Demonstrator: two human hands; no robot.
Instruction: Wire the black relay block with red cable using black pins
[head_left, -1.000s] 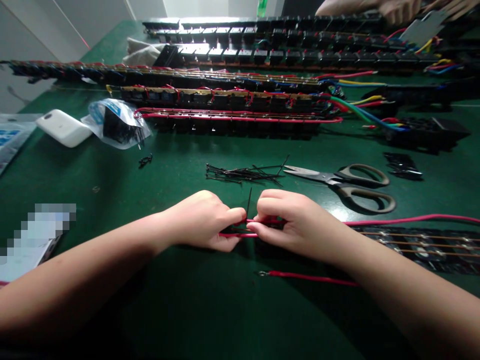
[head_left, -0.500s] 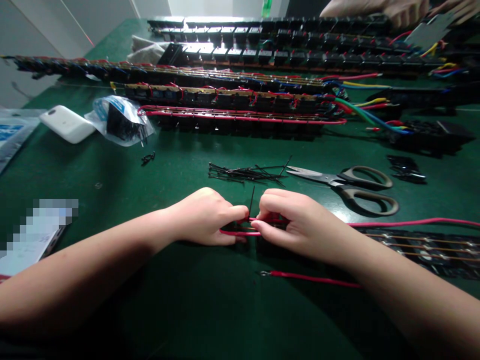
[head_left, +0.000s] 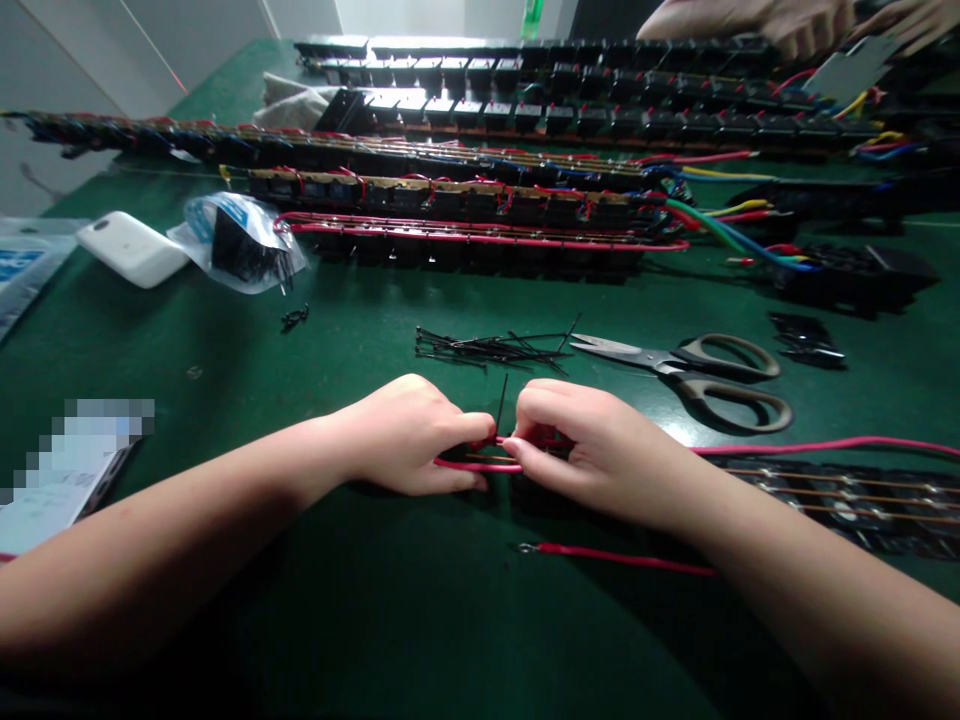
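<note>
My left hand (head_left: 416, 440) is closed round the looped end of a red wire (head_left: 480, 466) at the left end of a dark strip of black parts (head_left: 847, 510). Facing it, my right hand (head_left: 581, 435) pinches the same wire between thumb and bent forefinger. A thin black cable tie (head_left: 503, 400) stands upright between the hands, against my left fingertip; its lower end is hidden. Behind them lie a pile of loose cable ties (head_left: 487, 347) and scissors (head_left: 660, 362) with their blades apart. Nearer me, a red lead with a metal ring terminal (head_left: 529, 548) rests on the table.
Several wired black strips (head_left: 480, 235) cross the back of the green table (head_left: 360, 620). At left are a phone (head_left: 82, 470), a white case (head_left: 131, 248) and a plastic bag of cable ties (head_left: 240, 245). Another person's hands (head_left: 810, 25) are at the far right.
Both hands keep nearly the same place and grip, with only slight finger movement at the wire. The whole view has shifted a little.
</note>
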